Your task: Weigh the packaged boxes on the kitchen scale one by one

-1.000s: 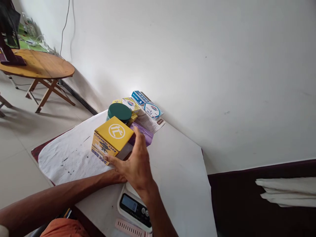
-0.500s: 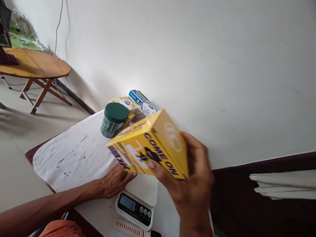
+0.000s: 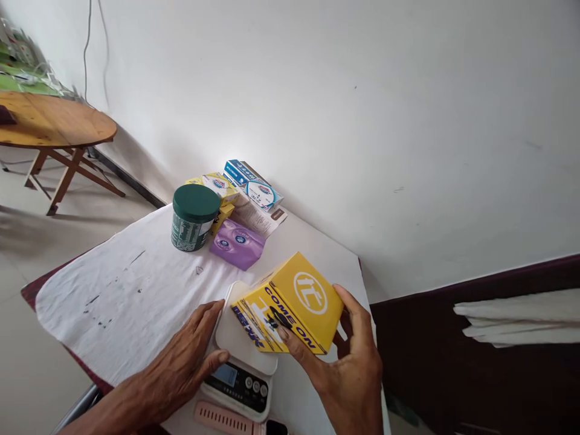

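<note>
A yellow box (image 3: pixel 290 302) printed "COME ON" is tilted over the right part of a white kitchen scale (image 3: pixel 240 344). My right hand (image 3: pixel 348 356) grips it from the right, thumb on the printed front and fingers round the far side. Whether the box's lower corner touches the scale plate I cannot tell. My left hand (image 3: pixel 181 344) lies along the scale's left edge, fingers extended, thumb over the corner of the display, holding nothing. Below the scale lies a smartwatch with a pink strap (image 3: pixel 224 417).
Beyond the scale stand a green-lidded tub (image 3: pixel 193 220), a purple box (image 3: pixel 238 243), a yellow box (image 3: pixel 220 186), a blue-and-white box (image 3: pixel 260 193) and a folded paper (image 3: pixel 258 217). A white cloth (image 3: pixel 122 290) covers the table by the wall. A round wooden table (image 3: pixel 58 121) stands left.
My right hand has lowered the yellow box toward the scale, uncovering the purple box and paper. My left hand now shows fully at the scale's left side. The view has shifted slightly.
</note>
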### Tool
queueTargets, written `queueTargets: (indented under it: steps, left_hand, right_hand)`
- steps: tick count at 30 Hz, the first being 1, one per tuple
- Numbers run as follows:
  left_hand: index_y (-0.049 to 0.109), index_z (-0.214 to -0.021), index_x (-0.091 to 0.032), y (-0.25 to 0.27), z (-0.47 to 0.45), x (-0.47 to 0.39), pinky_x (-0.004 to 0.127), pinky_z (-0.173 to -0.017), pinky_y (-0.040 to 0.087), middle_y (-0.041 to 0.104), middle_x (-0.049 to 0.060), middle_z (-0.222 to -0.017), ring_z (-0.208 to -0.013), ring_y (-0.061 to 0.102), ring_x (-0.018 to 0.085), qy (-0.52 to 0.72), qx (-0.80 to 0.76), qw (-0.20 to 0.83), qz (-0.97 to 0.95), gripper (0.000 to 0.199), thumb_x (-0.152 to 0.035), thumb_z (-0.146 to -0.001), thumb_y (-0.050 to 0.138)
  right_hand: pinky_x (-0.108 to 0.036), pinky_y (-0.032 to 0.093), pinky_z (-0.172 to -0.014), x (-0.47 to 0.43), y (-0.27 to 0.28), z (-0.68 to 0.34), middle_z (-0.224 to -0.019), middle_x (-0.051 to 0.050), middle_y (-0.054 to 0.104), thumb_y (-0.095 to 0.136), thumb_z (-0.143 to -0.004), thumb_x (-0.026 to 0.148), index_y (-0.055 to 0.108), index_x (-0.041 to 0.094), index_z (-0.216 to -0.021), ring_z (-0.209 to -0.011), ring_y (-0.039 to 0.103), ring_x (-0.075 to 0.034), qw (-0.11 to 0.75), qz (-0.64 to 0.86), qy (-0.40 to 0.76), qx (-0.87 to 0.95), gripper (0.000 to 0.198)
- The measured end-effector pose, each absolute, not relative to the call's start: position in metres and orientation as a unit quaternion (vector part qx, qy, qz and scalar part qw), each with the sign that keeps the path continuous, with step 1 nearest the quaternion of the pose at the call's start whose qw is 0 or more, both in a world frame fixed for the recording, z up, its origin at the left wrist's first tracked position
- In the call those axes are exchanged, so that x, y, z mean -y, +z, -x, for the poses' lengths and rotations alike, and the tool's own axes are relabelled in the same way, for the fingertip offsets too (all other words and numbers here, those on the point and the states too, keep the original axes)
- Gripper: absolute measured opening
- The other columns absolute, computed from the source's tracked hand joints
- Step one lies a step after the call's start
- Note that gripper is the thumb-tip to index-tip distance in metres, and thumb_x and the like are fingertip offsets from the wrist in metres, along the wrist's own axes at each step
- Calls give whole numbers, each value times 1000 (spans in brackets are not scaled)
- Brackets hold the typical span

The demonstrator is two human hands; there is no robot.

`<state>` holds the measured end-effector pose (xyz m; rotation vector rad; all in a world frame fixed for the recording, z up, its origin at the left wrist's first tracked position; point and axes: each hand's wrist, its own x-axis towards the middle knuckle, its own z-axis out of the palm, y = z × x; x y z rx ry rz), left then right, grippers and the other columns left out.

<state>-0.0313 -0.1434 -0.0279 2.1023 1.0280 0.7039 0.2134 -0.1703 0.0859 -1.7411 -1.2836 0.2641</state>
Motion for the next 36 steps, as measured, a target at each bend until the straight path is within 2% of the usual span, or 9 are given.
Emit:
queueTargets:
  steps: [5, 7, 10, 12, 16, 24, 27, 31, 36]
  left_hand:
    - [26, -162, -32, -34, 23, 132, 46, -117, 45, 42, 9, -162, -146, 46, 29, 294, -443, 336, -777, 59, -41, -107, 45]
    - [29, -161, -32, -39, 21, 130, 45, -117, 46, 45, 8, -159, -144, 49, 28, 304, -445, 328, -776, 56, -40, -107, 45]
    - [33, -159, -32, -42, 19, 130, 44, -115, 48, 51, 8, -153, -138, 55, 27, 310, -436, 322, -781, 55, -38, -107, 47]
    - [35, -158, -32, -41, 19, 130, 43, -114, 49, 52, 8, -152, -136, 56, 27, 310, -434, 318, -784, 54, -38, -106, 48]
    - [40, -156, -32, -37, 21, 129, 40, -111, 51, 55, 7, -150, -134, 59, 27, 318, -435, 307, -784, 53, -39, -105, 50]
    - [42, -154, -32, -47, 19, 124, 38, -108, 54, 58, 7, -147, -130, 62, 27, 335, -435, 304, -779, 53, -40, -103, 53]
    - [41, -155, -33, -51, 18, 123, 39, -109, 53, 57, 8, -147, -131, 61, 27, 328, -431, 311, -781, 53, -41, -104, 51]
    - [38, -157, -34, -58, 19, 125, 39, -107, 54, 56, 7, -150, -132, 61, 27, 331, -435, 317, -775, 55, -41, -104, 51]
    - [37, -158, -37, -61, 19, 125, 38, -105, 56, 57, 6, -150, -130, 63, 29, 331, -439, 313, -775, 59, -42, -101, 55]
  right_hand:
    - [-47, 59, -95, 177, 82, -215, -155, -14, 45, 92, -59, 48, 20, 33, -159, -134, 54, -35, 488, 691, 167, 506, 125]
    - [-45, 61, -89, 177, 76, -213, -141, -13, 58, 92, -60, 46, 29, 30, -154, -119, 65, -32, 481, 699, 217, 483, 115]
    - [-40, 64, -79, 175, 66, -205, -112, -7, 73, 88, -65, 42, 49, 25, -131, -92, 74, -27, 485, 701, 266, 449, 78]
    - [-38, 65, -74, 174, 62, -200, -104, -5, 76, 87, -65, 41, 54, 25, -119, -87, 76, -27, 503, 695, 269, 438, 66]
    - [-40, 66, -72, 177, 68, -199, -101, -6, 77, 88, -63, 46, 58, 24, -112, -86, 77, -30, 523, 688, 277, 421, 61]
    - [-44, 63, -85, 117, 70, -280, -119, -13, 72, 90, -65, 47, 58, 19, -122, -108, 71, -32, 600, 687, 142, 385, 71]
    - [-42, 62, -83, 59, 51, -321, -119, -12, 69, 92, -53, 52, 53, 18, -116, -103, 70, -28, 563, 750, 66, 340, 81]
    - [-39, 60, -87, -16, 33, -350, -115, -13, 70, 89, -52, 57, 50, 19, -112, -101, 69, -26, 513, 804, 28, 300, 81]
    - [-41, 56, -97, -84, 27, -358, -119, -18, 67, 88, -54, 55, 47, 19, -111, -112, 65, -30, 483, 835, 16, 261, 79]
